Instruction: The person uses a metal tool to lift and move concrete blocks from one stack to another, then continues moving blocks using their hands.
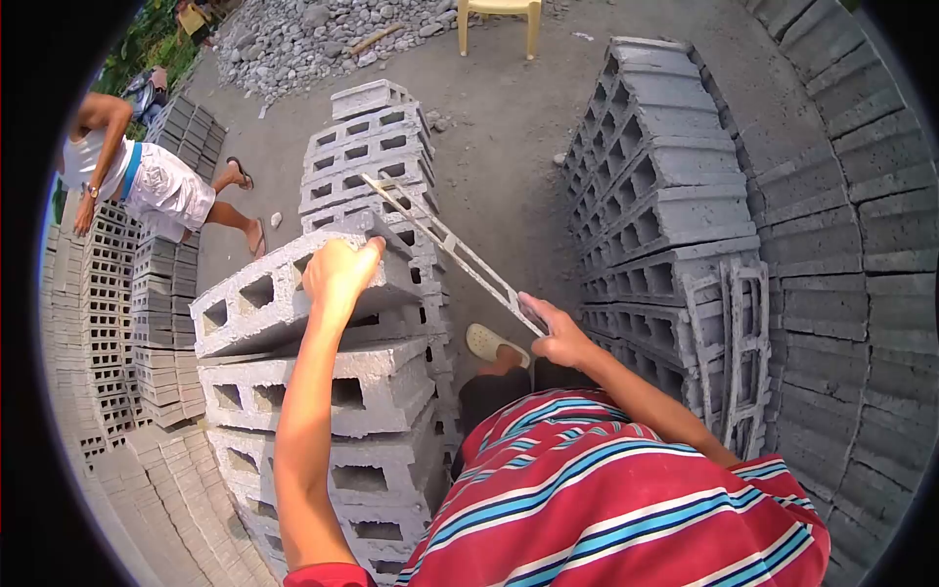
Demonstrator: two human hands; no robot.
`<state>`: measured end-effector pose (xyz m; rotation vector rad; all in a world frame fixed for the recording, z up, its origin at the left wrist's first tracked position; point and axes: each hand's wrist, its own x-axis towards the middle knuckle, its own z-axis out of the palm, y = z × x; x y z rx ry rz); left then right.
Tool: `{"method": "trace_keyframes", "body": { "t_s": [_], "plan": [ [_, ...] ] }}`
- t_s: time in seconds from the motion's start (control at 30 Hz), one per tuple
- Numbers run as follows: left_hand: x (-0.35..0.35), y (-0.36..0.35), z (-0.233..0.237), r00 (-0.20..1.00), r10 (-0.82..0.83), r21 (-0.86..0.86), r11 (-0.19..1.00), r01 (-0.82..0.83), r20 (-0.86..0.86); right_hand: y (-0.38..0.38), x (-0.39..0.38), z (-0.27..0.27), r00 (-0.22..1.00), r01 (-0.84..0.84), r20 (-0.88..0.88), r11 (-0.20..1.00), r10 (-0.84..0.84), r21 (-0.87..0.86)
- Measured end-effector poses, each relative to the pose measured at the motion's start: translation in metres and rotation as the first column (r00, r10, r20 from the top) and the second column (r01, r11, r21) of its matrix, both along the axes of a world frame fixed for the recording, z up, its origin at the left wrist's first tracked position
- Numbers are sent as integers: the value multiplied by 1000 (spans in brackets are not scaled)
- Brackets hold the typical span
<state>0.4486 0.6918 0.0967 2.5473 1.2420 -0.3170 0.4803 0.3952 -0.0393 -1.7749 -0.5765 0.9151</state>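
Head view looks down over a red striped shirt at a stack of grey concrete blocks directly in front of the person. The left hand is closed over the upper edge of the top hollow block, fingers curled over its far side and thumb on the near side. That block lies tilted on the stack, its near-left end lower and its three cavities facing the camera. The right hand is well apart from the left and grips the near end of a thin slotted metal strip. The strip runs slantwise up and away from the hand, crossing the gap beside the stack toward the further pile of blocks, where its far end sits at the upper blocks; whether it touches them cannot be told. Below the right hand, the person's foot in a pale sandal stands on the dirt ground. To the right rises another tall stack, with slotted frames of the same kind leaning against its lower part. At upper left a co-worker in white shorts and flip-flops bends beside low rows of blocks. Further back lie a gravel heap and a yellow plastic chair.
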Motion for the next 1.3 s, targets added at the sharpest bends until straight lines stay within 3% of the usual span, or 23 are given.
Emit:
{"method": "trace_keyframes", "body": {
  "t_s": [0.07, 0.17, 0.23, 0.33, 0.43, 0.47, 0.57, 0.6, 0.67, 0.7, 0.73, 0.83, 0.9, 0.97, 1.03, 1.1, 1.17, 1.3],
  "plan": [
    [2, 2, -3, 1000, 20, -28, 999, -20, 3, 21, 14, -4, 998, -55, 13, 998, 55, -5],
    [4, 6, -3, 1000, -10, -14, 1000, 10, 14, 50, 27, -3, 992, 24, -127, 994, -10, 110],
    [5, 11, -6, 999, 9, -88, 996, -12, -43, 65, 36, -14, 983, 82, -174, 992, -64, 99],
    [9, 11, -2, 996, 52, -145, 987, -62, -74, 83, 61, -28, 983, 40, -182, 996, -25, 79],
    [25, 5, 13, 971, 128, -103, 983, -151, -200, 101, 73, -44, 931, -2, -365, 998, 22, 55],
    [28, 6, 10, 964, 138, -73, 985, -158, -227, 107, 73, -50, 930, -24, -360, 990, 73, 139],
    [18, 7, -9, 977, 154, 45, 988, -149, -150, 121, 69, -67, 841, -56, -520, 980, 151, 193],
    [14, 6, -12, 993, 98, 66, 993, -94, -61, 125, 65, -83, 866, -124, -456, 971, 206, 203],
    [20, 9, -9, 985, 155, -51, 986, -159, -74, 132, 63, -92, 843, -203, -476, 968, 251, 149],
    [21, 9, -8, 979, 185, -119, 973, -195, -90, 131, 59, -95, 828, -245, -493, 963, 269, 113],
    [23, 9, -6, 956, 217, -70, 970, -235, -198, 131, 65, -84, 802, -321, -516, 946, 301, 52],
    [26, 13, -1, 934, 236, -171, 942, -288, -270, 125, 55, -97, 848, -354, -389, 931, 359, 87],
    [21, 15, -5, 963, 264, -250, 931, -267, -46, 124, 57, -95, 825, -372, -411, 920, 388, 121],
    [27, 22, 11, 929, 326, -239, 901, -361, -177, 119, 52, -95, 875, -341, -318, 932, 364, 125],
    [28, 27, 16, 911, 365, -142, 908, -394, -193, 117, 59, -89, 851, -339, -365, 926, 378, 168],
    [22, 31, 21, 908, 385, -164, 897, -411, -168, 122, 62, -87, 817, -273, -440, 922, 373, 276],
    [18, 33, 28, 915, 369, -156, 906, -393, -162, 122, 65, -91, 761, -139, -540, 904, 359, 405],
    [5, 36, 34, 871, 490, -368, 804, -467, -33, 123, 66, -82, 535, -60, -761, 915, 367, 399]
  ]
}}
